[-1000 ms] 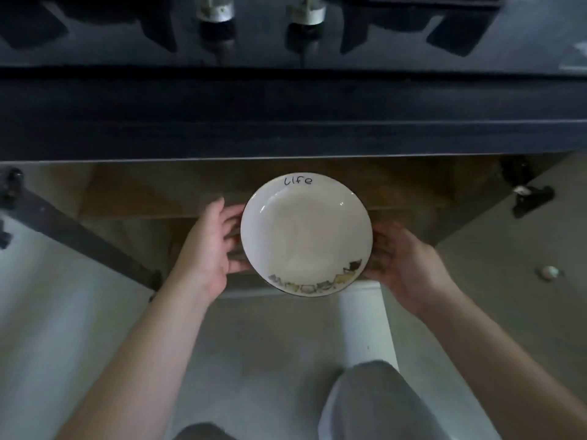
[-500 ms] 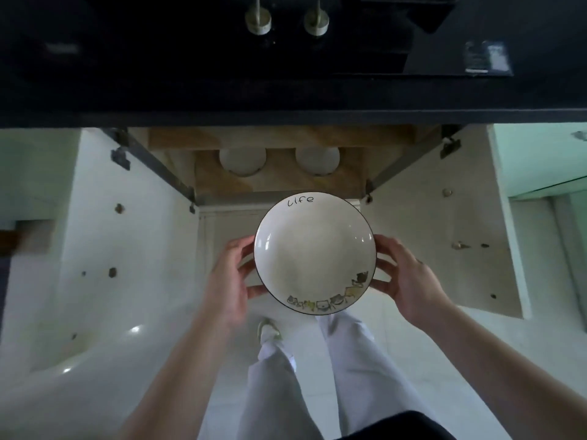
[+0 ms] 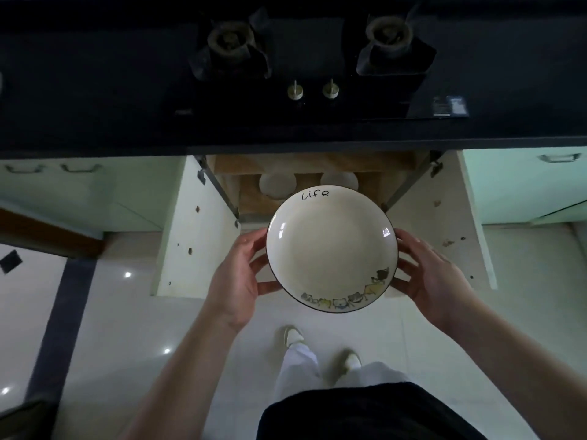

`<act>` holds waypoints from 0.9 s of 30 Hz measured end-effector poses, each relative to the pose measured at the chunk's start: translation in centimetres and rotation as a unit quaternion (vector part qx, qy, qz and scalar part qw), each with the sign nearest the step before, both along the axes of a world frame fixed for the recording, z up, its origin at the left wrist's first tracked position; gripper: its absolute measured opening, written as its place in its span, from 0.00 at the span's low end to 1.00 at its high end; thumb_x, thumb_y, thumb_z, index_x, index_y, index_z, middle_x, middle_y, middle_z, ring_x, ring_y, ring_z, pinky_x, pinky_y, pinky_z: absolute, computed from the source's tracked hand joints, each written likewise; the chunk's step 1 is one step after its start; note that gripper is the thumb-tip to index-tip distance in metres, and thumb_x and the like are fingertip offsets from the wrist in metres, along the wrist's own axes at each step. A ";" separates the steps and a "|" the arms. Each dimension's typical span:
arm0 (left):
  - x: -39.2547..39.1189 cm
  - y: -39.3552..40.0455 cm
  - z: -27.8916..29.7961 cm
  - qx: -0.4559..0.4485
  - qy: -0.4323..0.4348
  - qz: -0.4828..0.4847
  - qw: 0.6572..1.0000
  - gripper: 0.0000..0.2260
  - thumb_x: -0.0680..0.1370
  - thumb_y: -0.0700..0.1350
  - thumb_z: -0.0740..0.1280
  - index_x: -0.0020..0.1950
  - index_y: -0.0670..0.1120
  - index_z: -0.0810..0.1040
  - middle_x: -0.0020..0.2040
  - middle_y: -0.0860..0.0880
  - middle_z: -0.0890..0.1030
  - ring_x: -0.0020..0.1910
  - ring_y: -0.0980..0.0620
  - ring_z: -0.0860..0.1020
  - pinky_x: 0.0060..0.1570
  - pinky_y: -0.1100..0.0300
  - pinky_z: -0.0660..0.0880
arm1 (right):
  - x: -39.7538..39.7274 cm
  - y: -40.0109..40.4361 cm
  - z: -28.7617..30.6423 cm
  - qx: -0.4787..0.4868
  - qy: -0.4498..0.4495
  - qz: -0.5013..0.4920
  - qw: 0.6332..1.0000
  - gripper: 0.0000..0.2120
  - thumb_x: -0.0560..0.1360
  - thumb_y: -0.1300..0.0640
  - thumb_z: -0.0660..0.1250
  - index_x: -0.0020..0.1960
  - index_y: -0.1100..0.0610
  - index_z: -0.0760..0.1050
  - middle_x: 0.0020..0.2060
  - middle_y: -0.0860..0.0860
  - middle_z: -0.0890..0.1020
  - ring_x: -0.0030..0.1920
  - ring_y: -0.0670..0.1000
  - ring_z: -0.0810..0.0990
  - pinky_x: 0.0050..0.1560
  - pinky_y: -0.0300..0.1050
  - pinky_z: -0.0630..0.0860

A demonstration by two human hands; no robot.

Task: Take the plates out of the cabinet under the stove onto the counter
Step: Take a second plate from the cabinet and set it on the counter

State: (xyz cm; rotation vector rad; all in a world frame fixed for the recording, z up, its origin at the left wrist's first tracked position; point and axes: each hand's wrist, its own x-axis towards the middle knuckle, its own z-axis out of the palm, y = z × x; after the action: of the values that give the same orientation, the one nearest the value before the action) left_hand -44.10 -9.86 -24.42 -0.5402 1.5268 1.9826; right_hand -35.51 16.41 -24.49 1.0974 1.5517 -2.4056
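A round cream ceramic plate with a dark rim, the word "Life" and a row of small cartoon cats (image 3: 332, 249) is held level in the air, in front of the open cabinet under the stove (image 3: 317, 185) and below the front edge of the dark glossy counter (image 3: 95, 122). The left hand (image 3: 236, 277) is curled against the plate's left edge and the right hand (image 3: 428, 274) against its right edge, thumbs near the rim and fingers tucked beneath; both are partly closed on the plate, probably so that the weight is shared and the plate kept flat. Two more pale round plates (image 3: 276, 185) are seen on the wooden shelf inside the cabinet, near its front edge. The black gas stove with two burners (image 3: 311, 58) takes up the counter's middle, so bare counter beside it seems the likelier resting place. The plate in hand is judged not yet set down.
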 end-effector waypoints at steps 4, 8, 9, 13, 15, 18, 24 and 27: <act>3.1 0.9 4.8 0.012 0.030 0.029 0.999 0.17 0.75 0.53 0.64 0.60 0.51 0.83 0.57 0.51 0.84 0.59 0.46 0.80 0.42 0.45 0.80 | 1.4 1.3 3.7 -0.033 0.043 0.018 0.998 0.13 0.81 0.54 0.60 0.58 0.52 0.82 0.56 0.53 0.83 0.54 0.55 0.82 0.46 0.53 0.81; 6.6 2.1 8.0 0.029 0.065 0.054 0.996 0.22 0.68 0.55 0.67 0.59 0.52 0.83 0.57 0.50 0.84 0.56 0.47 0.80 0.38 0.49 0.79 | 3.5 3.2 7.0 -0.013 0.077 0.069 0.995 0.14 0.82 0.54 0.57 0.58 0.49 0.82 0.56 0.53 0.83 0.55 0.55 0.82 0.46 0.52 0.82; 7.4 2.4 8.5 0.028 0.072 0.063 0.995 0.21 0.68 0.55 0.67 0.59 0.52 0.83 0.57 0.50 0.84 0.56 0.47 0.80 0.38 0.49 0.80 | 4.0 3.6 7.6 -0.008 0.083 0.078 0.993 0.15 0.82 0.54 0.57 0.57 0.48 0.82 0.55 0.53 0.84 0.54 0.54 0.83 0.46 0.50 0.82; 10.3 3.6 9.2 0.002 0.115 0.093 0.989 0.14 0.76 0.50 0.66 0.61 0.52 0.83 0.58 0.51 0.83 0.56 0.49 0.82 0.38 0.51 0.79 | 5.7 4.7 9.5 0.016 0.116 0.106 0.987 0.16 0.82 0.55 0.56 0.57 0.45 0.82 0.53 0.51 0.84 0.53 0.52 0.83 0.47 0.50 0.82; 11.6 3.6 9.2 -0.014 0.140 0.108 0.984 0.13 0.78 0.47 0.65 0.61 0.52 0.82 0.59 0.52 0.83 0.55 0.51 0.82 0.38 0.52 0.79 | 6.0 4.4 10.3 0.034 0.134 0.124 0.983 0.16 0.83 0.56 0.56 0.57 0.44 0.81 0.54 0.50 0.84 0.55 0.51 0.82 0.48 0.50 0.82; 13.6 3.0 9.4 -0.024 0.152 0.142 0.978 0.13 0.76 0.45 0.68 0.60 0.52 0.83 0.57 0.52 0.84 0.51 0.51 0.83 0.35 0.52 0.79 | 6.3 3.7 10.9 0.039 0.131 0.134 0.981 0.15 0.82 0.56 0.58 0.54 0.42 0.82 0.54 0.47 0.84 0.58 0.52 0.80 0.56 0.56 0.79; 17.4 -0.9 10.6 -0.034 0.148 0.199 0.968 0.17 0.75 0.45 0.68 0.63 0.48 0.81 0.59 0.46 0.83 0.54 0.45 0.81 0.38 0.47 0.81 | 6.2 0.1 11.1 0.029 0.129 0.206 0.970 0.16 0.82 0.55 0.58 0.52 0.39 0.82 0.53 0.45 0.84 0.58 0.52 0.80 0.56 0.56 0.79; 19.2 -3.7 11.0 -0.050 0.155 0.219 0.962 0.14 0.79 0.42 0.65 0.64 0.47 0.80 0.60 0.45 0.82 0.56 0.44 0.82 0.41 0.45 0.81 | 6.2 -2.8 10.9 0.016 0.136 0.248 0.959 0.17 0.82 0.55 0.58 0.50 0.37 0.82 0.52 0.43 0.84 0.55 0.49 0.82 0.49 0.49 0.81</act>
State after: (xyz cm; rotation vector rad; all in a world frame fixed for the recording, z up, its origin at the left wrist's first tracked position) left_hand -24.91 -13.52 -13.39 -0.6802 1.8260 2.4257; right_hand -29.35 13.61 -13.55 0.3185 1.6942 -2.2417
